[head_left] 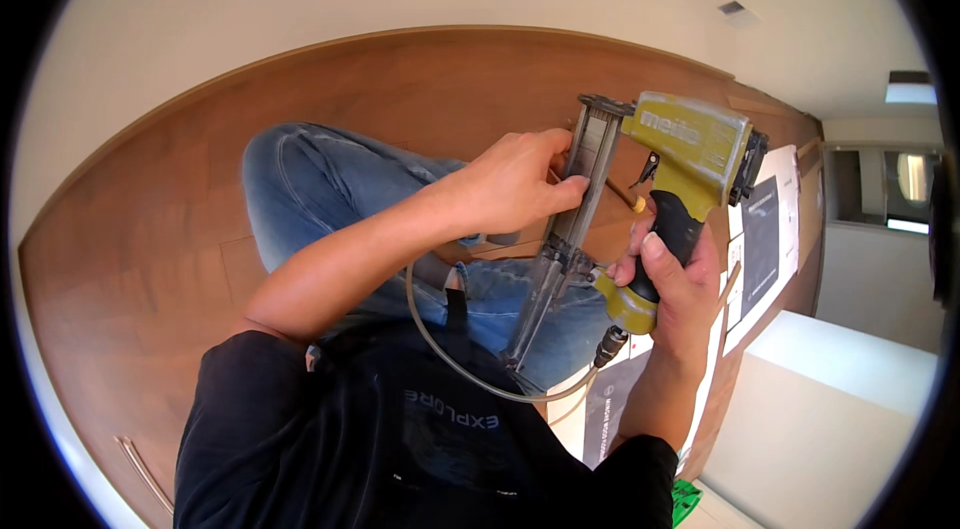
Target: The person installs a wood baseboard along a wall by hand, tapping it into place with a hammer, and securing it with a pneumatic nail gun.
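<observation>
Olive-yellow pneumatic nailer (690, 134) is up over the person's lap, nose to the left. Looks rigid and top-heavy: metal body carries most of the mass, so expect it to tip head-first. Right hand (685, 294) wraps the lower black rubber-look grip (677, 227), best hold, least slip. Left hand (515, 184) clasps the long magazine (572, 231) near its nose end, thumb on the near face; bare metal, probably slick, thin rails likely easiest to bend. Trigger (650, 169) best left alone. Air hose (500, 392) joins at the handle-base coupler (609, 346), may drag. Beyond: jeans (335, 179), wood-plank floor (150, 269), printed flat carton (762, 239) at right
</observation>
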A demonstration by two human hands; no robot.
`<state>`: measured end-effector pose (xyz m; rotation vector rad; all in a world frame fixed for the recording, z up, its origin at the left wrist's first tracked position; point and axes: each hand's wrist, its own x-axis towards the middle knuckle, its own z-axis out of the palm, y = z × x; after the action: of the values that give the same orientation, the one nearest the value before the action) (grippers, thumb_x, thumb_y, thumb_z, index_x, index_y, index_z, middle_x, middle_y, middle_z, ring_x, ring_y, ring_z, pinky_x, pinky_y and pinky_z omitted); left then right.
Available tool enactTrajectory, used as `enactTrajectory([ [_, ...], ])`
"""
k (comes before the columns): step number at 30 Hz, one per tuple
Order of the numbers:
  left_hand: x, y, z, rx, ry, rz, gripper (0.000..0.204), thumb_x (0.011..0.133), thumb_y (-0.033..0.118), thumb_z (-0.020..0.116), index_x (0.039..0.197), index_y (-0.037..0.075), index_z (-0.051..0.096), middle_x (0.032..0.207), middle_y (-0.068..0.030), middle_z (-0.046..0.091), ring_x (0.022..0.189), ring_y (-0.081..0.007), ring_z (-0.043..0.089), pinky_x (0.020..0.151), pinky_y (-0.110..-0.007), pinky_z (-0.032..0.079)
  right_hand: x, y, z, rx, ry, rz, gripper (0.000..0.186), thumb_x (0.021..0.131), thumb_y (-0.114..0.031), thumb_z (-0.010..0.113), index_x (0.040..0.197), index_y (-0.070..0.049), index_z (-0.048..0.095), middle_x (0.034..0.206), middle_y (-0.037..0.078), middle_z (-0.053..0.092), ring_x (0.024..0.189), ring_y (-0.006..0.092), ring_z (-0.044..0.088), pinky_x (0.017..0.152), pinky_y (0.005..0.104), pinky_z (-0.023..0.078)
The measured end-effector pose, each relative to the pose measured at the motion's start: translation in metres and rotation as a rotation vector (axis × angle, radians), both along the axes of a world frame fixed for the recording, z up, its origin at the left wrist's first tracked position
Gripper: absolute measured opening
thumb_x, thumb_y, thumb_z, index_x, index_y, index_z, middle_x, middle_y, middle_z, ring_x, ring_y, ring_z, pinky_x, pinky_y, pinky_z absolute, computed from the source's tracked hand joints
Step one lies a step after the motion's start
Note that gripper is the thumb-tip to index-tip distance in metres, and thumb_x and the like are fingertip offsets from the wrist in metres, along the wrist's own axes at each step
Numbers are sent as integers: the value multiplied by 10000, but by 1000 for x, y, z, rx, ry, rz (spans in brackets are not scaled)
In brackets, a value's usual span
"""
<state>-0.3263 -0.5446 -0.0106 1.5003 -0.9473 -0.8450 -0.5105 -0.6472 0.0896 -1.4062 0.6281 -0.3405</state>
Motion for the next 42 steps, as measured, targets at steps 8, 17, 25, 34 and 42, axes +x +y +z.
enactTrajectory([
  [8, -12, -1, 30, 65, -34, 137, 373, 923, 284, 612, 955, -85, 567, 828, -293, 659, 801, -451, 665, 732, -485, 516, 3, -3, 21, -32, 7, 71, 387, 940, -127, 703, 1238, -17, 483, 946, 74, 603, 730, 150, 631, 699, 316, 541],
  [17, -24, -19, 6, -51, -1, 254, 383, 971, 302, 539, 938, -76, 487, 757, -313, 604, 758, -491, 620, 690, -518, 487, -4, -28, -8, 133, -60, 54, 390, 972, -195, 663, 1256, 15, 497, 917, 83, 588, 696, 173, 623, 703, 366, 574],
  [25, -13, -5, -27, -84, 209, 96, 518, 1023, 429, 547, 1183, -63, 533, 970, -187, 675, 884, -285, 670, 749, -400, 507, -6, -54, -62, 542, -204, -106, 299, 1014, -226, 602, 1207, -12, 521, 899, 53, 568, 710, 159, 586, 718, 360, 551],
  [34, -45, 121, -23, -204, 827, -28, 673, 988, 286, 627, 1534, 2, 354, 1419, -152, 555, 1279, -241, 565, 1081, -366, 442, 12, -55, -93, 563, -485, -362, 215, 1017, -210, 586, 1144, -42, 542, 866, 20, 549, 730, 132, 540, 770, 342, 510],
  [42, -28, 22, -2, -489, 920, 317, 530, 1058, 277, 488, 1491, -21, 421, 1510, -186, 486, 1354, -272, 509, 1138, -413, 405, 20, 0, -67, 609, -484, -260, 215, 1035, -193, 540, 1189, -44, 514, 888, 1, 502, 724, 113, 500, 768, 314, 480],
])
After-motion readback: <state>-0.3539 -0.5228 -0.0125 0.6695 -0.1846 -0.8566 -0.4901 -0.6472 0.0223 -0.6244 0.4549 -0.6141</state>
